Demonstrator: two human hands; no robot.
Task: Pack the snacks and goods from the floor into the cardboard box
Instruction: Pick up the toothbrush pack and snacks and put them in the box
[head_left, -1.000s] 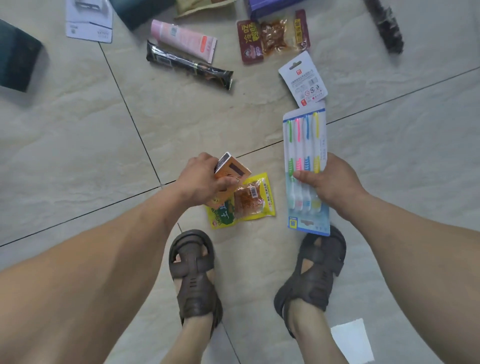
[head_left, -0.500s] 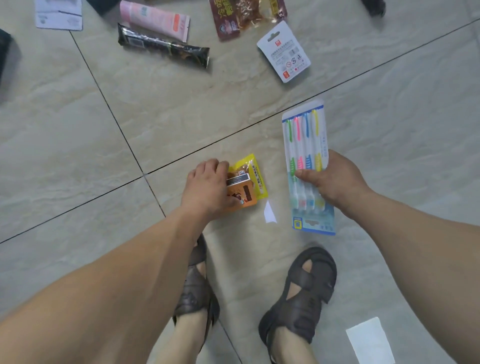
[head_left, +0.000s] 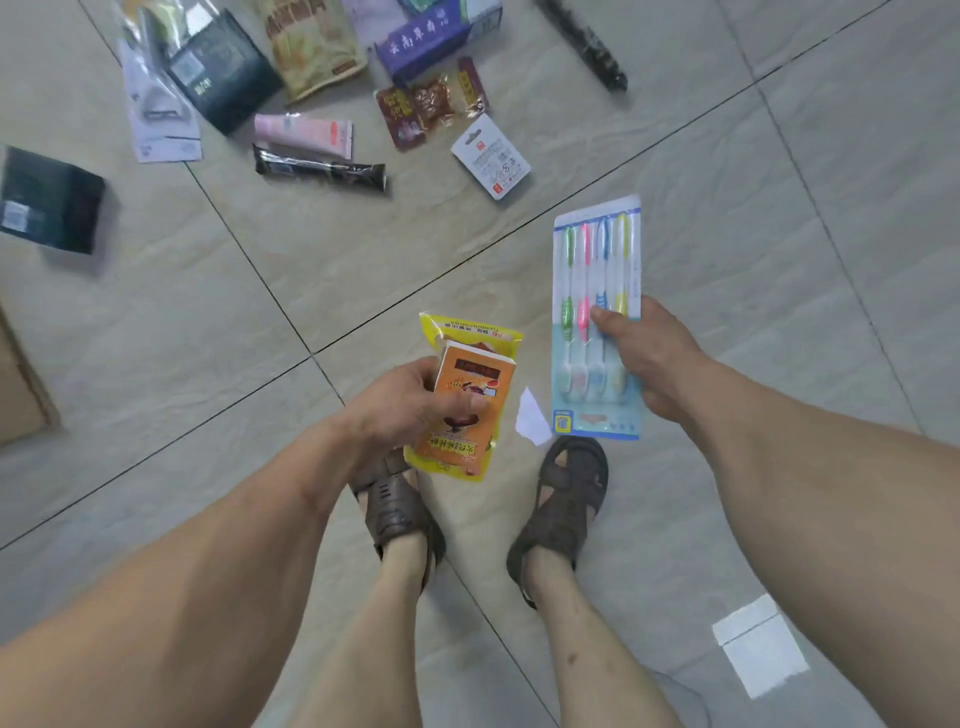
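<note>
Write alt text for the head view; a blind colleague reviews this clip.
A standing person's left hand holds an orange box on a yellow packet; the right hand holds a toothbrush pack. Other goods lie on the floor.

left hand (head_left: 410, 410) | lifted orange box (head_left: 467, 400) and yellow snack packet (head_left: 457, 332) off floor (stacked together) | paper scrap (head_left: 531, 425) uncovered

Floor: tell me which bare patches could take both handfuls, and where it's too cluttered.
Bare tile lies between the black box at left and the dark snack bar, running down to the left hand. More lies right of the toothbrush pack in the right hand. The top is crowded: pink tube, white card, pouches.
</note>
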